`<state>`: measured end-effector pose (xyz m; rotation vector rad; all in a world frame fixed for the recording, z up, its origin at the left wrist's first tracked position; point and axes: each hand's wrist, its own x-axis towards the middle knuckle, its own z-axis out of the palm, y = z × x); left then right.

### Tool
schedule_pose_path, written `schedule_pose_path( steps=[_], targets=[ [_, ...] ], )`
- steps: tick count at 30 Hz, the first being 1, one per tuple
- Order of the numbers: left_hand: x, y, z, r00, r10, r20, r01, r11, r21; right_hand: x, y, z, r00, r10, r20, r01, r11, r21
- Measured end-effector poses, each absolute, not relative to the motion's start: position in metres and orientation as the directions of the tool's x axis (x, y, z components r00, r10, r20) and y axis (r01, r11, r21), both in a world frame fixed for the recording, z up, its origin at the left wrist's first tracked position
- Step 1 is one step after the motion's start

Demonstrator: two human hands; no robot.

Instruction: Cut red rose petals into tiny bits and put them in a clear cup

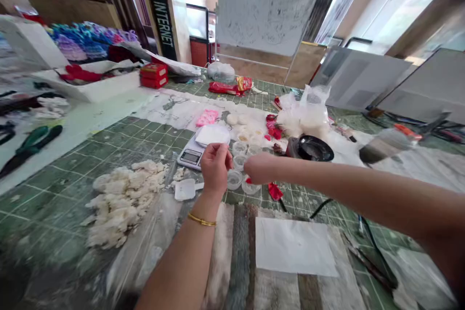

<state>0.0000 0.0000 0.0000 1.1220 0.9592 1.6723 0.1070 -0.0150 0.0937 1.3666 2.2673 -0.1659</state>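
My left hand is raised in front of a digital kitchen scale, thumb and fingers pinched together. Whatever they hold, if anything, is too small to make out. On the scale lies a white square piece. My right hand reaches in from the right, closed, with its fingertips down over small clear cups. A bit of red shows below those fingers, but its shape is unclear. Several of the cups stand in rows between and beyond both hands. A white scoop rests left of my left wrist.
Crumbly cream-coloured material is heaped at the left. A black round dish stands beyond my right forearm, near a plastic bag. White paper lies on the striped mat in front. Pliers lie far left.
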Motion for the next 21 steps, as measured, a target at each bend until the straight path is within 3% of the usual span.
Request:
schedule_pose_path(
  steps=[3, 6, 8, 10, 12, 16, 21],
  targets=[
    [0.001, -0.011, 0.003, -0.043, 0.953, 0.301, -0.27, -0.301, 0.915, 0.123, -0.02, 0.13, -0.363, 0.852, -0.376, 0.882, 0.445, 0.155],
    [0.005, -0.026, 0.012, 0.314, 0.898, 0.308, -0.167, -0.267, 0.949, 0.153, -0.055, 0.145, -0.356, 0.893, -0.276, 0.912, 0.396, 0.104],
    [0.011, -0.037, 0.02, 0.638, 0.75, 0.175, 0.122, -0.323, 0.939, 0.177, -0.09, 0.136, -0.315, 0.92, -0.233, 0.949, 0.306, -0.073],
    [0.018, -0.047, 0.026, 0.792, 0.599, -0.117, 0.465, -0.469, 0.751, 0.199, -0.123, 0.116, -0.182, 0.953, -0.242, 0.979, 0.152, -0.138],
    [0.027, -0.055, 0.027, 0.765, 0.571, -0.297, 0.622, -0.538, 0.569, 0.217, -0.147, 0.091, -0.112, 0.96, -0.255, 0.964, 0.043, -0.263],
    [0.039, -0.062, 0.021, 0.696, 0.593, -0.405, 0.717, -0.553, 0.423, 0.24, -0.166, 0.058, -0.019, 0.966, -0.259, 0.933, -0.076, -0.352],
    [0.033, -0.054, 0.018, 0.716, 0.528, -0.457, 0.698, -0.559, 0.448, 0.242, -0.169, 0.043, 0.006, 0.973, -0.23, 0.876, -0.116, -0.468]
  ],
)
